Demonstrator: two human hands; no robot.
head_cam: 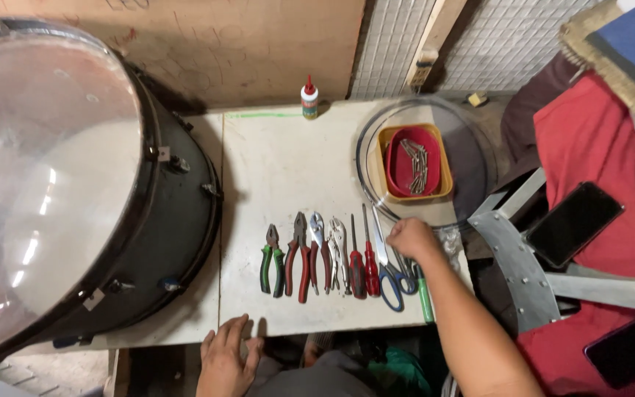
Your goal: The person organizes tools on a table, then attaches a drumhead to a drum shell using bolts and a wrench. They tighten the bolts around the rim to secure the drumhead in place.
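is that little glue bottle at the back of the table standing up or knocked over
Standing up. The glue bottle sits on its base at the table's far edge, its red cap pointing up, with nothing leaning against it.

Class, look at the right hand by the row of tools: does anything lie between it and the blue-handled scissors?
Nothing visible does. The right hand already rests over the blue-handled scissors, at the right end of the row, covering part of them. The left hand lies flat at the table's near edge, away from the tools.

The right hand [413,239] covers the tool tips at the counter's [288,154] right edge. The drum [75,184] runs off the left picture edge. The small metal pieces in the red tray [395,173] are too fine to identify.
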